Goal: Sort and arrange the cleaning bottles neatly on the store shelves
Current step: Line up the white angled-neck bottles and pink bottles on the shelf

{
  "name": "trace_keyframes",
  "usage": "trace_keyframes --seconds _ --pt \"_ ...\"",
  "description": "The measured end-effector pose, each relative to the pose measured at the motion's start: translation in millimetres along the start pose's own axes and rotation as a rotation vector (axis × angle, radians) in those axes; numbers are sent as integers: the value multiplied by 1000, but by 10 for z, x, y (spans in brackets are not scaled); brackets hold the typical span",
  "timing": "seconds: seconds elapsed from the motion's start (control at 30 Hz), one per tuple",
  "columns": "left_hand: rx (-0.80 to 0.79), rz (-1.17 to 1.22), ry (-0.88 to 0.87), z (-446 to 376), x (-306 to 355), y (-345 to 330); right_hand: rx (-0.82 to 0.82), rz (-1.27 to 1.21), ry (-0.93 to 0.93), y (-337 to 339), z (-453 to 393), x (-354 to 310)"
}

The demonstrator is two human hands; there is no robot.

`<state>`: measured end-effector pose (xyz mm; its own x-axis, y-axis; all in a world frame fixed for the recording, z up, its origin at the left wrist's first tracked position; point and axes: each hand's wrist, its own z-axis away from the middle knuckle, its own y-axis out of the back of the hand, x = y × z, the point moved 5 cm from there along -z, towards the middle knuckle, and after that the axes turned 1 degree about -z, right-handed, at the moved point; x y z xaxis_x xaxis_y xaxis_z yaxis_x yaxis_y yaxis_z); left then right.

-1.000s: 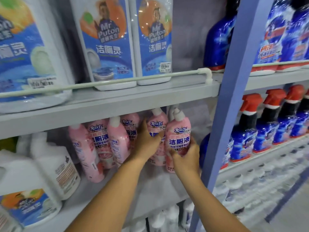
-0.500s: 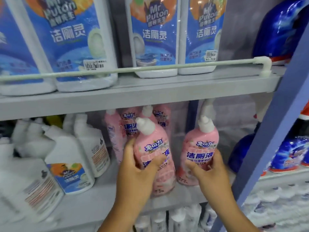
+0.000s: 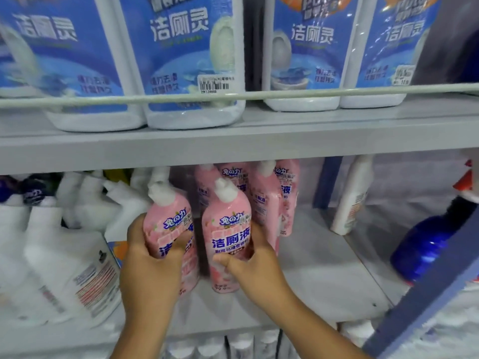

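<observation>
Two pink toilet-cleaner bottles with white caps stand side by side at the front of the middle shelf (image 3: 324,288). My left hand (image 3: 150,265) grips the left pink bottle (image 3: 168,224), which tilts slightly left. My right hand (image 3: 255,265) grips the right pink bottle (image 3: 229,229), thumb across its front. Behind them stand several more pink bottles (image 3: 269,203) in a tight group.
White jugs (image 3: 75,257) crowd the shelf's left side. A white bottle (image 3: 350,198) and a dark blue bottle (image 3: 425,244) stand at the right, by a blue upright post (image 3: 427,288). Large blue-labelled jugs (image 3: 191,60) fill the upper shelf behind a rail.
Both pink bottles have been brought leftward and closer together, toward the white jugs. The view has also shifted left and nearer the shelf.
</observation>
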<state>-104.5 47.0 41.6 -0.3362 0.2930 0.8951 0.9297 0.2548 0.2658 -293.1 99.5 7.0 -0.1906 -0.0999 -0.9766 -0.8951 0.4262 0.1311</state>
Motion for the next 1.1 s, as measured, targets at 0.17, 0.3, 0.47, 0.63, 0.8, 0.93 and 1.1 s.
trace_keyframes --seconds 0.17,0.3,0.47,0.63,0.8,0.93,1.1 --pt "-8 68 5 -19 -152 -37 -65 29 17 84 33 -74" --pt "27 97 -20 49 -277 13 204 0 54 673 133 -95" --pt "-42 44 23 97 -363 -36 812 127 59 1932 -337 -92" --pt "-133 59 60 49 -386 -69 787 144 -128 2317 -959 216" --pt "-187 55 65 5 -403 -76 724 52 -132 2312 -1170 473" --pt "-252 65 59 3 -372 -114 722 130 -68 2224 -1076 391" --pt "-274 87 42 61 -372 -210 623 178 49 1698 -660 208"
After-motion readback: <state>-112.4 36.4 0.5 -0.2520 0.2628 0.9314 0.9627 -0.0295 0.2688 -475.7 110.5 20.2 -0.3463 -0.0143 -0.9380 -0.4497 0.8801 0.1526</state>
